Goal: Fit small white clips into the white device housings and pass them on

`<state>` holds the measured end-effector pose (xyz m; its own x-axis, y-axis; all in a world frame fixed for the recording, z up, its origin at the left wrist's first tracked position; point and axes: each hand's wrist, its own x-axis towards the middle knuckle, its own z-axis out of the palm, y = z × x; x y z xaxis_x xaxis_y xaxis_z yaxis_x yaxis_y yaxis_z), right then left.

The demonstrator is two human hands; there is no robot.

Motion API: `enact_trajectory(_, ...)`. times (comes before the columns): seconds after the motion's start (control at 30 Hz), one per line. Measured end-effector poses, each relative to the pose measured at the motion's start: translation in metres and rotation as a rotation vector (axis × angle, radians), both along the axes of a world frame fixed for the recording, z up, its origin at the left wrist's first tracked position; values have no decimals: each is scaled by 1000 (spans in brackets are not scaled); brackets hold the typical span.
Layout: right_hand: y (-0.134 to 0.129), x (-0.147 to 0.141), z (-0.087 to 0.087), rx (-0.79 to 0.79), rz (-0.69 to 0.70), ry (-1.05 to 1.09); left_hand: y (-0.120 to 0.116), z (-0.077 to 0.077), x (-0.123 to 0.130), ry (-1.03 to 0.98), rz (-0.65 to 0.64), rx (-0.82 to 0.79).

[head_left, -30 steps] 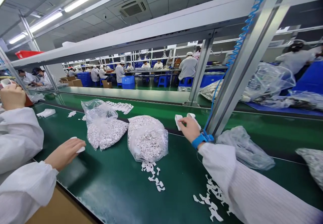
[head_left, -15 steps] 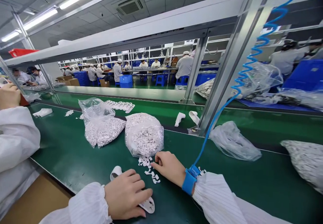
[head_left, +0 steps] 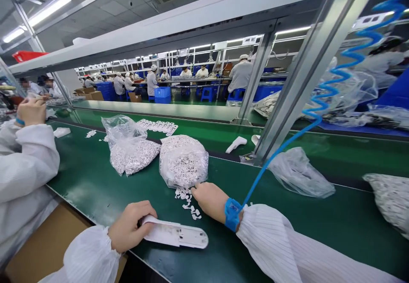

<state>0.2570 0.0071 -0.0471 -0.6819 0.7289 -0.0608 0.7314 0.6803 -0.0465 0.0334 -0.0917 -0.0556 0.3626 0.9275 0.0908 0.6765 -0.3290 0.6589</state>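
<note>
At the left end of the green surface [head_left: 96, 193], a co-worker's hand [head_left: 32, 112] is rising above the far edge. Further right, near that edge, a plastic bag of small white pieces [head_left: 134, 159] is slumping. By the near edge, the left hand [head_left: 132, 225] is gripping a long white housing [head_left: 175, 233] by its left end, thumb in front and the other fingers curling behind; the housing's hollow side is showing, and its rounded right end is jutting free of the fingers. Beyond it, a second bag [head_left: 183, 159] is sitting toward the far edge, loose white pieces [head_left: 192, 210] trailing from it toward the near edge. The right hand [head_left: 211, 200], wearing a blue wrist strap [head_left: 232, 214], is reaching to these, thumb and forefinger close together; whether they are pinching one, I cannot tell. Past the far edge, a curved white part [head_left: 236, 144] is lying.
</note>
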Motion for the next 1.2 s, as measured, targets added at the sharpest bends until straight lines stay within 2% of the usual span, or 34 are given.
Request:
enact_trajectory(0.13, -12, 16, 17, -7, -25, 163, -14, 3, 37, -367, 165, -487)
enact_trajectory(0.2, -24, 24, 29, -20, -56, 268, -15, 1, 51, -455, 192, -605)
enact_trajectory(0.33, -54, 40, 43, -69, -55, 627, -13, -6, 70, -469, 217, -563)
enact_trajectory(0.43, -74, 46, 33, -158, -5, 854, -12, -7, 85, -469, 194, -487)
enact_trajectory(0.53, -88, 51, 14, -190, 0, 845, -12, -6, 99, -472, 169, -436)
enact_trajectory(0.67, -100, 54, -2, -88, 56, 839, -14, -5, 110, -430, 163, -399)
enact_trajectory(0.77, -102, 54, -2, -45, 117, 842, -15, -5, 111, -405, 158, -386)
enact_trajectory(0.97, -99, 53, 1, 26, 90, 862, -16, -5, 109, -396, 165, -377)
enact_trajectory(1.2, -101, 54, -5, 21, 114, 834, -16, -5, 109, -385, 156, -377)
